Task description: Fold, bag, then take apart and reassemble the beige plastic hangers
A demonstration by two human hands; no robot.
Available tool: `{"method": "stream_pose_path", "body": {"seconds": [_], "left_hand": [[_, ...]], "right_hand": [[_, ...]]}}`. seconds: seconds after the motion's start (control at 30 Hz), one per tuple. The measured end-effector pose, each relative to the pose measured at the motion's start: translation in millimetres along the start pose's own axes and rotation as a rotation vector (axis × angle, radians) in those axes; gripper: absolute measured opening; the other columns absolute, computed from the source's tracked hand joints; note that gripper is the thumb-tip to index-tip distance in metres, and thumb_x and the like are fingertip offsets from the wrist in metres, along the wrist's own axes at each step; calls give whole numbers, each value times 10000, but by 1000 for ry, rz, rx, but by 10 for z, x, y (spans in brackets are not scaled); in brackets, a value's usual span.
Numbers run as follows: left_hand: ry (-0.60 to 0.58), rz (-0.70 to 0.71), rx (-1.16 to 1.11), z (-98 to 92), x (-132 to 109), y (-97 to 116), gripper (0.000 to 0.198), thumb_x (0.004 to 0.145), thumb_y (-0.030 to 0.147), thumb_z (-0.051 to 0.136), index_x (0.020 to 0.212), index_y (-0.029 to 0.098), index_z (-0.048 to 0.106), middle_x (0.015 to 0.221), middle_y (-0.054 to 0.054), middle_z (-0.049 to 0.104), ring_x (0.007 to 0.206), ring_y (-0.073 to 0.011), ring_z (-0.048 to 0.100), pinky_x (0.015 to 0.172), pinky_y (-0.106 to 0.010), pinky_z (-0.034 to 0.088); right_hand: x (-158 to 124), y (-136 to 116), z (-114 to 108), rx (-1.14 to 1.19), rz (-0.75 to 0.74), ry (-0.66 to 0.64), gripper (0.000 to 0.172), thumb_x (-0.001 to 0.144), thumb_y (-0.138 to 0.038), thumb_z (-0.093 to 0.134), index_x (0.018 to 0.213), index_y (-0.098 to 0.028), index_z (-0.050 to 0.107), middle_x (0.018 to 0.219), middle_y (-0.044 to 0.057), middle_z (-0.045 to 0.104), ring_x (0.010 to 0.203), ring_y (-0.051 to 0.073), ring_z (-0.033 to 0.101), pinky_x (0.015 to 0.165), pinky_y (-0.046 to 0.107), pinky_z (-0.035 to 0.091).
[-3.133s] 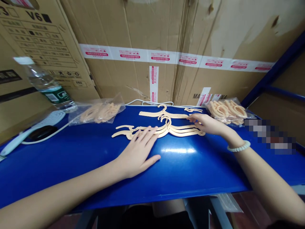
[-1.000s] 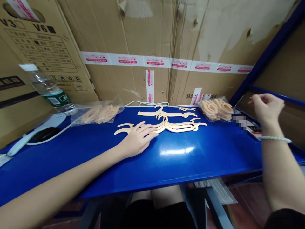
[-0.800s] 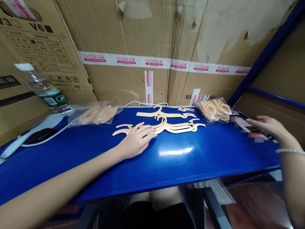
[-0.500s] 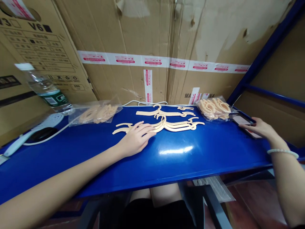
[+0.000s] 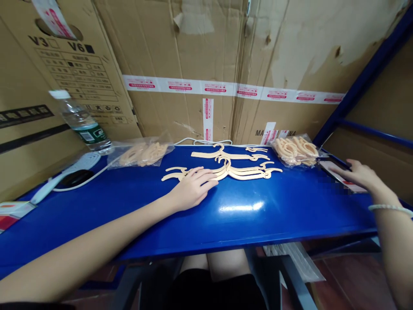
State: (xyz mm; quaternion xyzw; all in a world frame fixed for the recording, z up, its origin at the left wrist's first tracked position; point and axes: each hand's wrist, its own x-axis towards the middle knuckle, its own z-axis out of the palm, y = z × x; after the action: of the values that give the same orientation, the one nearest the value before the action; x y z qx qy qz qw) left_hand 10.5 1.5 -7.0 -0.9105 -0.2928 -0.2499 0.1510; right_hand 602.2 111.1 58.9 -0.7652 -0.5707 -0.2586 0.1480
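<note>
- The cream hangers (image 5: 245,175) lie flat, overlapping, partly under the left hand (image 5: 193,189) and reaching out to its right; another hanger (image 5: 206,154) lies just beyond its fingertips
- They look like light, fairly stiff plastic, smooth enough to slide, perhaps weakest at the joints; I'd take them by the middle, just below the hooks
- That left hand rests palm down, relaxed, fingers draped over rather than closed round them
- The right hand (image 5: 359,174), well apart, is at a phone (image 5: 329,167), thumb over its face; whether it grips, I can't tell
- Between the hands, nearer the right, sits a clear bag (image 5: 295,150) of similar pieces
- The left hand hides part of the hangers' left arms; the phone's near edge is blurred out, its screen unreadable
</note>
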Motion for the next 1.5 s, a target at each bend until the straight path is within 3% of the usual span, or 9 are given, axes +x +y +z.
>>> {"method": "stream_pose_path", "body": {"seconds": [0.07, 0.13, 0.3, 0.43, 0.57, 0.73, 1.0, 1.3, 1.5], "left_hand": [[19, 20, 4, -7, 7, 1, 308, 960, 104, 446, 1170, 139, 668, 1260, -132, 689, 1219, -293, 596, 1037, -518, 465], [29, 38, 2, -8, 7, -3, 293, 968, 115, 451, 1149, 132, 680, 1232, -126, 702, 1202, -288, 605, 1016, -481, 491], [60, 97, 47, 26, -15, -26, 274, 976, 134, 472, 1140, 131, 692, 1184, -130, 717, 1158, -282, 628, 993, -464, 505], [70, 137, 65, 45, -12, -22, 262, 986, 120, 471, 1114, 149, 698, 1147, -123, 729, 1124, -250, 645, 975, -430, 505], [86, 182, 110, 25, 19, 0, 227, 1003, 128, 479, 1036, 161, 701, 1054, -87, 753, 1040, -221, 675, 919, -386, 515], [122, 237, 151, -10, 61, 18, 200, 992, 97, 498, 987, 144, 692, 958, -62, 754, 918, -181, 684, 862, -330, 524], [68, 310, 159, -74, 94, 127, 214, 977, 75, 482, 976, 156, 681, 998, -95, 748, 925, -207, 682, 883, -371, 548], [48, 318, 128, -90, 102, 174, 232, 974, 69, 469, 997, 154, 683, 1060, -115, 744, 951, -221, 687, 890, -387, 558], [51, 245, 57, -102, 102, 207, 234, 987, 95, 455, 1032, 158, 676, 1070, -91, 746, 974, -220, 676, 899, -370, 540]], "right_hand": [[-1, -238, -154, 66, 9, 4, 565, 898, -445, 642, 1174, 47, 671, 917, 280, 726, 804, 291, 646, 674, 373, 428], [1, -565, -317, 124, -6, 50, 466, 955, -333, 525, 1233, 27, 628, 1082, 292, 707, 983, 314, 647, 785, 387, 447], [11, -1607, -571, 247, -334, -37, 339, 941, -269, 493, 1196, -145, 679, 1143, 132, 741, 1066, 255, 659, 892, 315, 463], [35, -2362, -484, 257, -578, -222, 295, 913, -240, 535, 1124, -205, 739, 1106, 81, 766, 1017, 247, 692, 868, 294, 497], [81, -2788, -273, 213, -643, -324, 338, 876, -182, 587, 1182, -164, 729, 1130, 134, 758, 1036, 274, 703, 866, 312, 524], [132, -2889, -48, 191, -665, -331, 362, 931, -146, 497, 1224, -126, 709, 1130, 186, 748, 1045, 285, 710, 878, 328, 531], [119, -2870, 215, 249, -707, -276, 326, 920, -132, 518, 1185, -136, 708, 1092, 167, 753, 1014, 254, 700, 884, 299, 508], [74, -2864, 199, 384, -744, -150, 294, 859, -74, 521, 1060, -162, 717, 938, 101, 765, 902, 234, 671, 773, 283, 497], [18, -2814, 75, 494, -691, -27, 257, 909, -171, 482, 1036, -142, 703, 998, 150, 736, 938, 271, 670, 793, 333, 499]]}}
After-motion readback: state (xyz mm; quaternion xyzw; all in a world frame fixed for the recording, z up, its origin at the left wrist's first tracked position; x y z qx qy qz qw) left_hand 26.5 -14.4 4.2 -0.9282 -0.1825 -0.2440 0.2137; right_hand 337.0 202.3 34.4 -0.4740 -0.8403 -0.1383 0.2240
